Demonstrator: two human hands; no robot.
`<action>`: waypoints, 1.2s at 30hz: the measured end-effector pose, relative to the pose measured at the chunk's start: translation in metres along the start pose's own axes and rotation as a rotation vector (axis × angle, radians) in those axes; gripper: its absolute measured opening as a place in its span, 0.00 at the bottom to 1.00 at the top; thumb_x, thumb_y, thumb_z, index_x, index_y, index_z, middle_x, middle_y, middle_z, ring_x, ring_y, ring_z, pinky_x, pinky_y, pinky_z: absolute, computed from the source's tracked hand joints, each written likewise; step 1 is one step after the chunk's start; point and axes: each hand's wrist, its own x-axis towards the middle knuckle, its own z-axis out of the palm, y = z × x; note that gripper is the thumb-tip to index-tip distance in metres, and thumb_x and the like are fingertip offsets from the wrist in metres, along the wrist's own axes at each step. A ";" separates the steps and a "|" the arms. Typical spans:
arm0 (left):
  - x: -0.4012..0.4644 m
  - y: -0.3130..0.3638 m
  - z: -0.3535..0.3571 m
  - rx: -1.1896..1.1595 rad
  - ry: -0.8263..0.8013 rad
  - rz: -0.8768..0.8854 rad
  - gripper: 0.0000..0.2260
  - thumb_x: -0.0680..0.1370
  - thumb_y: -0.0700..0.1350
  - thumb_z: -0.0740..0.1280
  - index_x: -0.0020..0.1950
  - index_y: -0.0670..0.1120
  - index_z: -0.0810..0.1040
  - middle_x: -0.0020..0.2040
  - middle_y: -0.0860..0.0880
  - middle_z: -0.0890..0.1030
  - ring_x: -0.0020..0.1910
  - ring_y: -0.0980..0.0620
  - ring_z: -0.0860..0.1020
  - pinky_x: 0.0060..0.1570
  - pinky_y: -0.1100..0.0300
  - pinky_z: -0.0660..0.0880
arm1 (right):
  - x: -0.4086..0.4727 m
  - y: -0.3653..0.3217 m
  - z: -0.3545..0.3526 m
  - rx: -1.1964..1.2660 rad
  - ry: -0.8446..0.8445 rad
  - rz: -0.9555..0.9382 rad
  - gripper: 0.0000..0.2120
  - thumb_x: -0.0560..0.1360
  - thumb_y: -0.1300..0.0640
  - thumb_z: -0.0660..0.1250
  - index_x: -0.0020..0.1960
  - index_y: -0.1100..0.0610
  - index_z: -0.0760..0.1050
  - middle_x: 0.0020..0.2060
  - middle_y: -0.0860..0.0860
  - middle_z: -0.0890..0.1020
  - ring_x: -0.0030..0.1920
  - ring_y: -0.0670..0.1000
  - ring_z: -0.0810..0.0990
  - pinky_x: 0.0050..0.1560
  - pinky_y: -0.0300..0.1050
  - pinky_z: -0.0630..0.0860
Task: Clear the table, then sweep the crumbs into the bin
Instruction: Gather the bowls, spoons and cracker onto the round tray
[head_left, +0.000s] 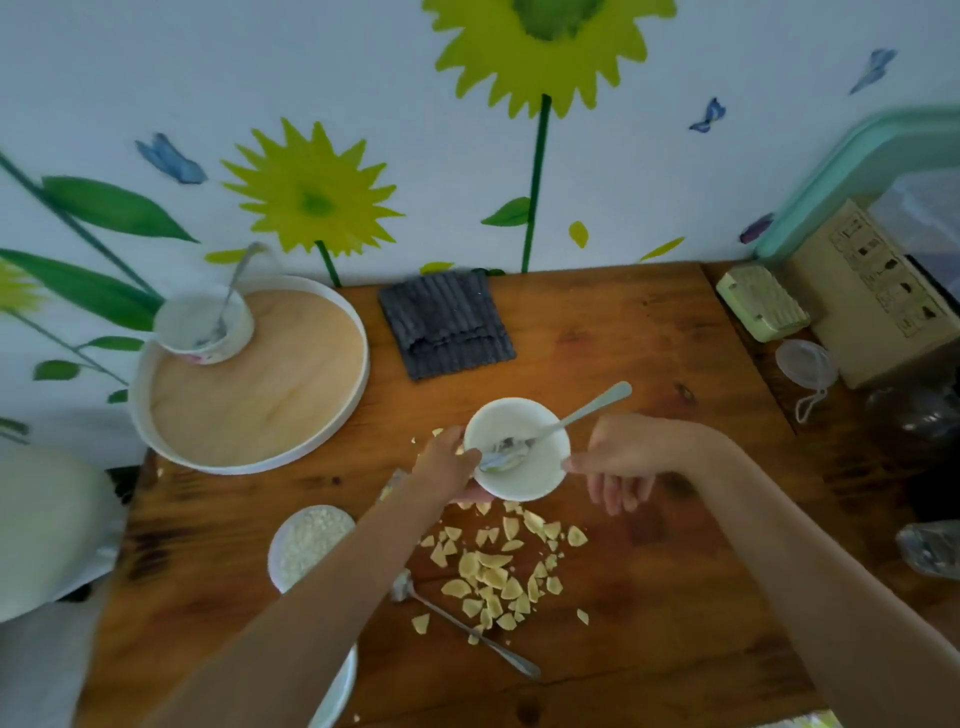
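Observation:
A white bowl (524, 467) with a spoon (582, 415) inside it is at the table's middle, held above the crumbs. My left hand (447, 462) grips the bowl's left side, thumb on the rim. My right hand (623, 457) touches the bowl's right rim with a fingertip, its other fingers hanging loose. Pale yellow crumbs (498, 571) lie scattered on the wooden table (623, 338) in front of the bowl. A second spoon (462, 623) lies among the crumbs. A small bowl of white grains (311, 540) stands under my left forearm.
A round white-rimmed tray (260, 395) at the back left carries another bowl with a spoon (205, 325). A dark folded cloth (447, 325) lies by the wall. At the right are a green box (763, 306), a carton (878, 291) and a plastic lid (805, 364).

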 end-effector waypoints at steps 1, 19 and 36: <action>0.002 0.004 -0.011 -0.010 0.036 0.001 0.18 0.78 0.37 0.60 0.68 0.43 0.67 0.64 0.41 0.73 0.54 0.38 0.79 0.50 0.42 0.79 | 0.006 -0.009 -0.002 0.020 0.013 0.031 0.23 0.78 0.45 0.58 0.47 0.65 0.79 0.34 0.55 0.84 0.30 0.47 0.81 0.33 0.36 0.77; 0.045 0.026 -0.183 -0.448 0.358 0.046 0.20 0.78 0.34 0.59 0.70 0.41 0.63 0.63 0.40 0.70 0.50 0.43 0.76 0.25 0.61 0.77 | 0.155 -0.193 0.015 0.372 0.368 -0.372 0.09 0.77 0.62 0.61 0.53 0.65 0.76 0.45 0.60 0.83 0.44 0.55 0.83 0.48 0.48 0.81; 0.132 0.035 -0.229 -0.528 0.442 0.123 0.18 0.77 0.32 0.56 0.67 0.41 0.70 0.63 0.39 0.74 0.51 0.44 0.76 0.31 0.60 0.79 | 0.244 -0.243 -0.005 0.401 0.490 -0.441 0.14 0.76 0.63 0.63 0.62 0.62 0.73 0.50 0.56 0.81 0.43 0.49 0.79 0.33 0.28 0.74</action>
